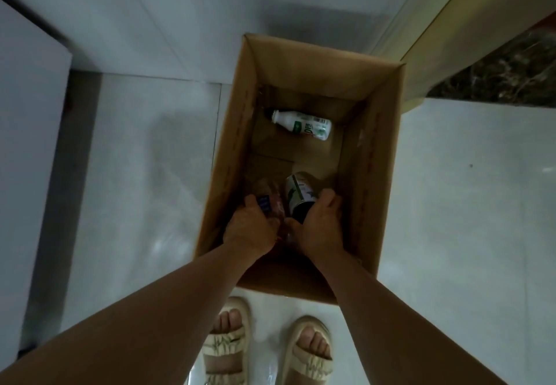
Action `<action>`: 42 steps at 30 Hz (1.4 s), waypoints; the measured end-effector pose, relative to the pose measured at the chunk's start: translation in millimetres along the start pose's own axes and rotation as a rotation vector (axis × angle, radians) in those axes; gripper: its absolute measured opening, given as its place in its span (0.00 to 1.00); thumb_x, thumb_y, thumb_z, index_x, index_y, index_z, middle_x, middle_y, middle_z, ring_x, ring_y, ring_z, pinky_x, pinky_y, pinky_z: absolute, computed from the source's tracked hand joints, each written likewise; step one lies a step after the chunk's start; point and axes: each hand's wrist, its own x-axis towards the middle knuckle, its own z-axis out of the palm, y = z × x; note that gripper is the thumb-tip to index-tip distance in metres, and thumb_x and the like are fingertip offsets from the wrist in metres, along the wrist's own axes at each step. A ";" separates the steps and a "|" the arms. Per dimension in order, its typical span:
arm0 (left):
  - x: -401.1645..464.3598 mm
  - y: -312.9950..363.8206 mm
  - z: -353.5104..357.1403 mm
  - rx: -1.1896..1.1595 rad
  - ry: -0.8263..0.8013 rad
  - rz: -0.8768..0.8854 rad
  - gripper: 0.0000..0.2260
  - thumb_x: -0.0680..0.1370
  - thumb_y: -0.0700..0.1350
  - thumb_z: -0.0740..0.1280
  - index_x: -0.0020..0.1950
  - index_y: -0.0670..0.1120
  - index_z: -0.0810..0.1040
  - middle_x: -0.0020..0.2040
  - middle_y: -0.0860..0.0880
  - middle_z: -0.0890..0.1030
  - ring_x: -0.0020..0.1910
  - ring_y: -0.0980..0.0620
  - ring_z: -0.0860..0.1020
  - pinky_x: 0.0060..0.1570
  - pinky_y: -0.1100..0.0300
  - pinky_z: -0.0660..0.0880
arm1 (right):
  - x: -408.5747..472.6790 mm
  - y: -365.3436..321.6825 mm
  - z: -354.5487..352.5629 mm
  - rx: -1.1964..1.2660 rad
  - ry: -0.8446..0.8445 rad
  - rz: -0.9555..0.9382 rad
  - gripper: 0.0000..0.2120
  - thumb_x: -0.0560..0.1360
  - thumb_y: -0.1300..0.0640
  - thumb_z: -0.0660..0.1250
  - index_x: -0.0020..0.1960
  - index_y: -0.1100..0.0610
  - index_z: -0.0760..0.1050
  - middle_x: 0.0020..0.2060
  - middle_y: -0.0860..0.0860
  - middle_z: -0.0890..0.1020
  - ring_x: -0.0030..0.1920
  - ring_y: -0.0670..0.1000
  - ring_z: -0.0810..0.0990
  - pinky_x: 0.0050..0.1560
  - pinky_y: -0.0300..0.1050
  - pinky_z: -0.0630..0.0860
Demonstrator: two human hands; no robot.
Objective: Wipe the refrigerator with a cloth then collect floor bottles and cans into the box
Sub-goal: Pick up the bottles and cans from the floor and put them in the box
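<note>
An open cardboard box (370,156) stands on the pale tiled floor, seen from above. Both my hands reach down inside its near end. My left hand (248,228) grips a clear plastic bottle (272,201) with a reddish and blue label. My right hand (319,228) grips a green and white can (298,193), its dark end toward me. A white bottle with green print (302,124) lies on its side on the box bottom at the far end.
A white appliance side (27,150) rises at the left, close to the box. A beige door frame (445,47) and dark marble threshold (508,77) lie at the upper right. My sandalled feet (264,351) stand just before the box.
</note>
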 end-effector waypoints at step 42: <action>-525.1 46.9 -294.3 -0.267 0.319 0.181 0.28 0.76 0.52 0.65 0.73 0.45 0.61 0.67 0.42 0.72 0.65 0.44 0.72 0.61 0.56 0.70 | -427.4 -226.5 -372.3 -0.293 -0.027 -0.469 0.34 0.72 0.49 0.69 0.72 0.56 0.57 0.69 0.56 0.62 0.70 0.56 0.62 0.66 0.48 0.66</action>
